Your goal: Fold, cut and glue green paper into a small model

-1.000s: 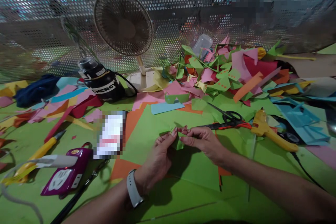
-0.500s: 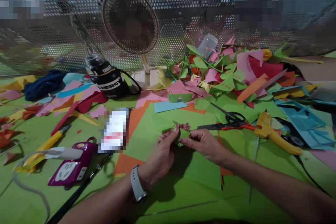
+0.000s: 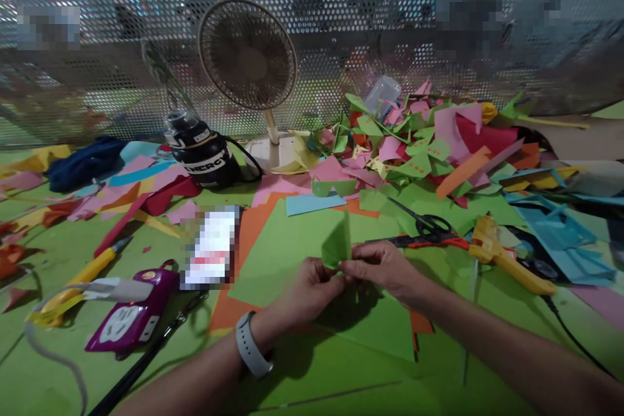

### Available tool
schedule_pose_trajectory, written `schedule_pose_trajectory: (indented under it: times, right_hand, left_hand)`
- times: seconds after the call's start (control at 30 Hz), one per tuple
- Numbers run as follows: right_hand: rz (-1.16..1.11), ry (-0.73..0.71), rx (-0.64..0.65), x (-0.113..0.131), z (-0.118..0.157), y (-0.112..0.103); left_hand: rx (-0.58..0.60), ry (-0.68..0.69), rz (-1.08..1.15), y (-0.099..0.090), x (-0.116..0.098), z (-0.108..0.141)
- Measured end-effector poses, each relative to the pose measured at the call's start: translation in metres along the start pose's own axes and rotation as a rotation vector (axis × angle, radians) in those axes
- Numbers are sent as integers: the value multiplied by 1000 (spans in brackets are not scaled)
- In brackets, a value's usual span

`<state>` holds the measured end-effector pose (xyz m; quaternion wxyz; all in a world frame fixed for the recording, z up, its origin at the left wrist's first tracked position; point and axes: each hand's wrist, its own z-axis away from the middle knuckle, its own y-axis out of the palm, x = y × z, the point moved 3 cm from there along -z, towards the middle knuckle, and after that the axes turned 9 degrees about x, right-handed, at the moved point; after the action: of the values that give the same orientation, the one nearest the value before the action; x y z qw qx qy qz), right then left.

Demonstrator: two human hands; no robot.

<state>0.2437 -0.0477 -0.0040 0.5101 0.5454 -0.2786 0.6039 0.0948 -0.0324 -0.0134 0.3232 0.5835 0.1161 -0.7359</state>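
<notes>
A small folded piece of green paper (image 3: 337, 244) stands upright between my two hands, above a stack of large green sheets (image 3: 277, 253). My left hand (image 3: 312, 289) pinches its lower edge from the left, and a pale watch strap circles that wrist. From the right, my right hand (image 3: 377, 266) grips the paper's lower right corner with thumb and fingers. The fingertips of both hands nearly meet under the paper. Orange sheets (image 3: 224, 309) stick out from beneath the green stack. A light blue strip (image 3: 316, 203) lies at the stack's back edge.
Black scissors (image 3: 431, 226), red-handled scissors (image 3: 439, 242) and a yellow glue gun (image 3: 511, 260) lie to the right. Cut paper (image 3: 414, 149) is heaped behind. On the left are a phone (image 3: 212, 247), a purple device (image 3: 131, 315), a yellow cutter (image 3: 95, 266) and a black bottle (image 3: 202, 156); a fan (image 3: 248, 55) stands behind.
The green paper has turned upright and now rises above my fingers. My left hand has shifted down and its fingers have curled in beneath the paper. The camera view has tilted up slightly.
</notes>
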Motion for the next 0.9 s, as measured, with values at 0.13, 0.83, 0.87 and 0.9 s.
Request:
schedule_pose_trajectory:
  times: [0.13, 0.83, 0.87, 0.9]
  right_hand:
    - [-18, -26, -189, 4, -2, -7]
    - [9, 145, -45, 7, 0, -4]
    - [14, 132, -52, 4, 0, -2]
    - [26, 123, -50, 3, 0, 0]
  left_hand:
    - [176, -58, -290, -6, -6, 3]
    - [-251, 67, 360, -52, -18, -8]
    - [-230, 43, 375, -47, -16, -9]
    - [-212, 27, 391, -43, -14, -9]
